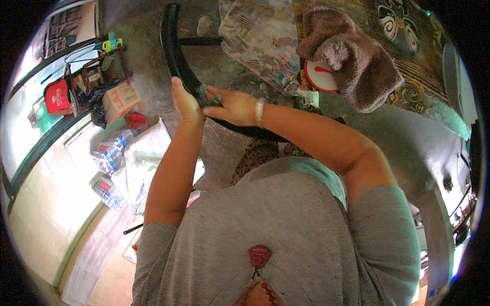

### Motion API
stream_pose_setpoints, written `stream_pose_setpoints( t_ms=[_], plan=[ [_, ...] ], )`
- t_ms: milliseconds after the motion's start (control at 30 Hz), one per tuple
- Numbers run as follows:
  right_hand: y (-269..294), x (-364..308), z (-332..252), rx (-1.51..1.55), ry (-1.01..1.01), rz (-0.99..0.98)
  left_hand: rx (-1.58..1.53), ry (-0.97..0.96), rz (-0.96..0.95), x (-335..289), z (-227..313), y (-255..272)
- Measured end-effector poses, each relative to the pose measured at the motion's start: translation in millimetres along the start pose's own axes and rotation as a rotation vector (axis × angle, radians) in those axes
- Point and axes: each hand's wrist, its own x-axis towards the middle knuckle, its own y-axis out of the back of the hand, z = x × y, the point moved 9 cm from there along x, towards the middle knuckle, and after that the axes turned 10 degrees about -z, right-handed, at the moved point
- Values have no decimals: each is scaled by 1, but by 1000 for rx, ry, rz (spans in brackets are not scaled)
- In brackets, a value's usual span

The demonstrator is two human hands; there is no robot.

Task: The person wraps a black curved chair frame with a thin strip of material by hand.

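Observation:
A thick, glossy black curved tube (176, 51) rises from in front of my body toward the top of the view. A thinner dark bar joins it from the right. My left hand (187, 104) grips the tube from its left side, thumb upward, its other fingers hidden behind. From the right, my right hand (236, 108) presses against the same stretch of tube, fingers bent. Under those fingers shows a small, shiny greyish-green scrap (214, 97), whose kind I cannot make out. The tube's lower part runs on beneath my right forearm.
At the upper right, a brown fluffy cloth (357, 61) lies over a patterned tabletop, partly covering a round red-rimmed lid (321, 76). Printed fabric (260, 35) hangs beside it. On the left are a cardboard box (121, 101), packs of bottles (109, 155) and a red cap (57, 97).

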Motion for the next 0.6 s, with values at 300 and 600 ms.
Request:
stream_pose_setpoints(
  t_ms=[300, 600],
  plan=[
    [7, 56, -30, 42, 264, 171, -188, -63, -59, -20, 13, -24],
    [4, 45, -18, 204, 149, -9, -77, 6, -97, -9, 4, -17]
  ],
)
